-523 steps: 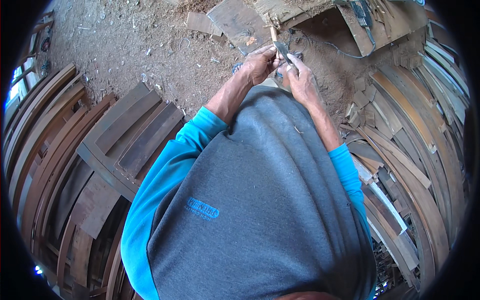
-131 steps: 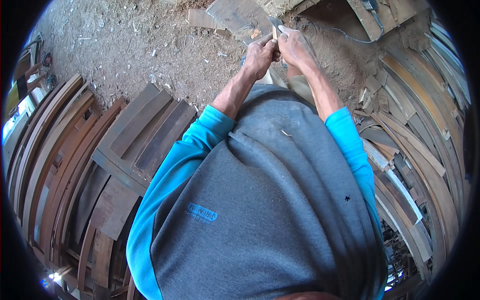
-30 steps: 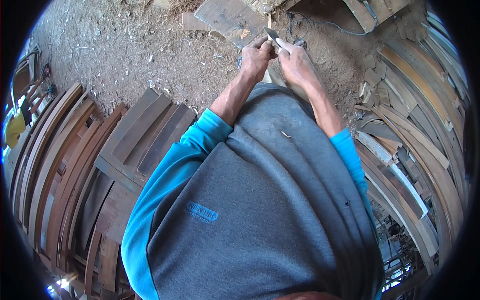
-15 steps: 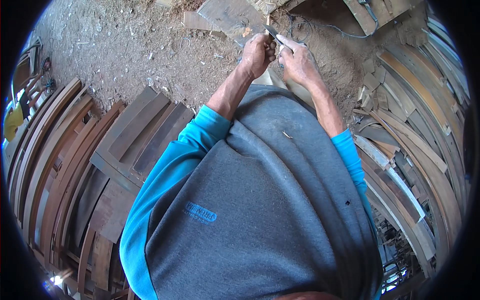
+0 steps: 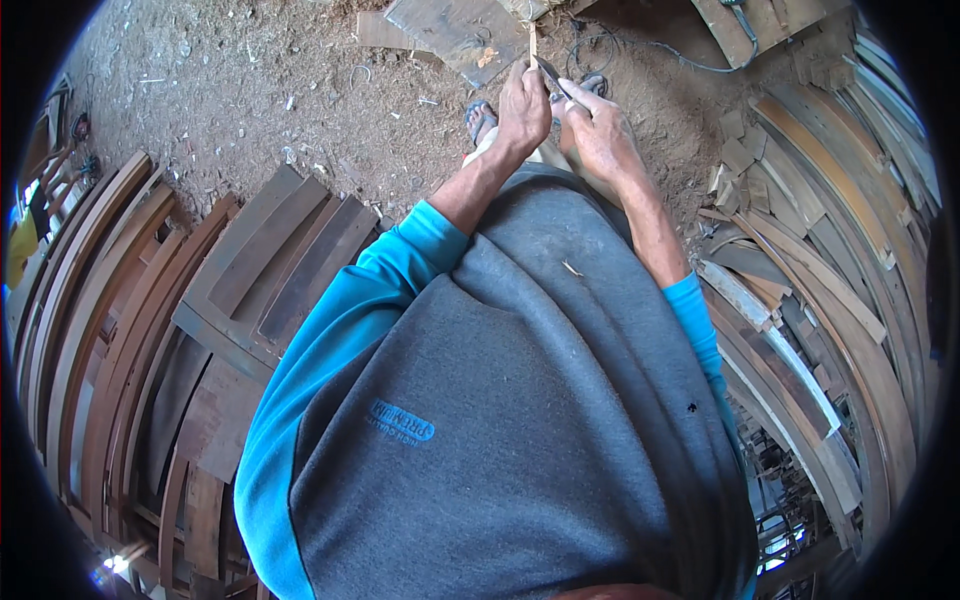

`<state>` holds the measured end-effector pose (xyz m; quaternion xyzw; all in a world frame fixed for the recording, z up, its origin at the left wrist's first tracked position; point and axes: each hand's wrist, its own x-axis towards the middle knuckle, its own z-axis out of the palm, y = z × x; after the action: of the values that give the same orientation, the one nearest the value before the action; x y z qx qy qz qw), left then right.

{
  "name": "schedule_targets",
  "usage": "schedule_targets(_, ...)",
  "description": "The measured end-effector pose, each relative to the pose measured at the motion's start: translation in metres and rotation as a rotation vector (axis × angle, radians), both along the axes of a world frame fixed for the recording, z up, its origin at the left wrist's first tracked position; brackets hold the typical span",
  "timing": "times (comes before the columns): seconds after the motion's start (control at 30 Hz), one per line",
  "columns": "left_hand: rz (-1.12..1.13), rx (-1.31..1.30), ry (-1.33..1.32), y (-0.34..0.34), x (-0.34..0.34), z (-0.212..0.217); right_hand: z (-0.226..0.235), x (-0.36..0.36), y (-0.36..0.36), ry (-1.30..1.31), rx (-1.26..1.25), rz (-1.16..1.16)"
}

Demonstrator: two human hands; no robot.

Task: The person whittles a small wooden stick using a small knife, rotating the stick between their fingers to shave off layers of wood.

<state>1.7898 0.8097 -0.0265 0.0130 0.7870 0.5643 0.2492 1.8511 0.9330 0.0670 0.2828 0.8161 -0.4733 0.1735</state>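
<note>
My left hand [image 5: 526,108] is closed around a thin pale wood strip [image 5: 533,44], which sticks up past the fingers, away from me. Beside it, my right hand [image 5: 606,138] grips a knife [image 5: 550,74]. The dark blade slants toward the strip, close to its side; whether the edge touches the wood is too small to tell. The knife's handle is mostly hidden in my fingers. Both hands are close together in front of my body, above my sandalled feet [image 5: 482,118].
Beyond my hands a flat wooden board [image 5: 455,35] lies on the dusty ground [image 5: 270,90]. A cable [image 5: 690,64] runs toward another board [image 5: 775,25] at the far right. Stacked planks [image 5: 110,330] stand at my left, with more lumber [image 5: 830,240] and offcuts [image 5: 740,155] at my right.
My left hand has turned, so its back now shows and more of the wood strip stands clear. The knife has shifted slightly toward me. My feet have come into view.
</note>
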Motion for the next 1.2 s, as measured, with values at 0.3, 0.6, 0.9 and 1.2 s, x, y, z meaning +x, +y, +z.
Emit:
schedule_targets(0.3,-0.034,0.038,-0.045,-0.009,-0.002,0.011,0.007,0.000,-0.010,-0.066,0.041,0.013)
schedule_targets(0.6,-0.145,0.024,0.000,-0.016,0.000,0.032,0.002,-0.003,-0.006,0.009,0.030,0.012)
schedule_targets(0.9,-0.132,0.057,-0.063,-0.020,-0.001,0.019,-0.008,-0.002,-0.012,-0.020,0.034,0.036)
schedule_targets(1.2,-0.156,0.083,-0.107,-0.011,-0.007,0.032,0.005,-0.008,-0.011,-0.142,0.023,0.034)
